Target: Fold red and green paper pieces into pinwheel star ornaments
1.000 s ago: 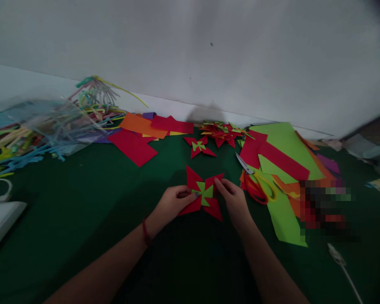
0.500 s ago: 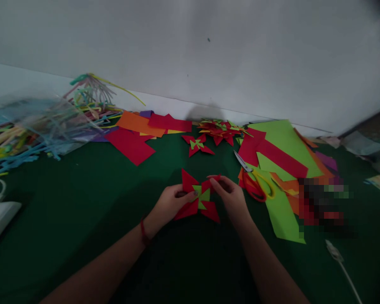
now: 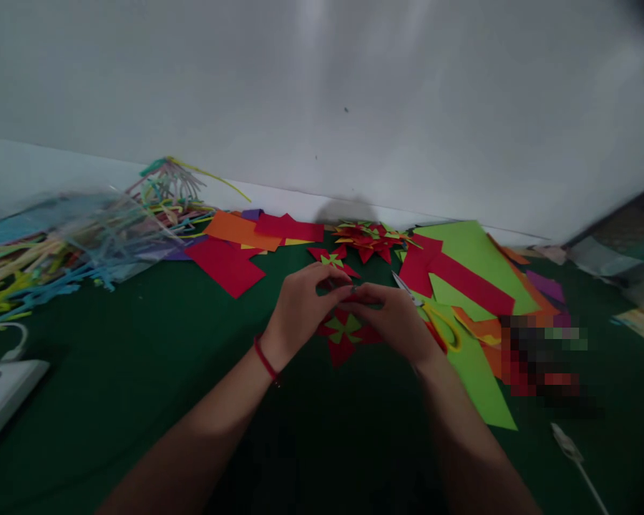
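A red paper flower (image 3: 344, 329) with a green cut-out centre is between my hands, its near petals showing below them. My left hand (image 3: 303, 307) arches over its far left side, thumb and fingers closed on the far petal. From the right, my right hand (image 3: 400, 315) pinches the same petal, fingertips meeting those of the left. The pinched tip is mostly hidden by the fingers. Just beyond lies a second red and green flower (image 3: 333, 262), partly covered by my left hand. Scissors (image 3: 444, 325) with yellow and red handles lie beside my right wrist.
Several stacked paper flowers (image 3: 373, 239) sit by the wall. Red paper (image 3: 228, 265) and orange paper (image 3: 241, 230) lie at the back left, green sheets (image 3: 464, 239) at the right. Bagged pipe cleaners (image 3: 86, 243), a white device (image 3: 11, 386) and a cable (image 3: 569, 447) lie farther out.
Both hands have come together at the flower's far petal; my left thumb has left the green centre. The flower has turned between them. The view has tilted slightly up.
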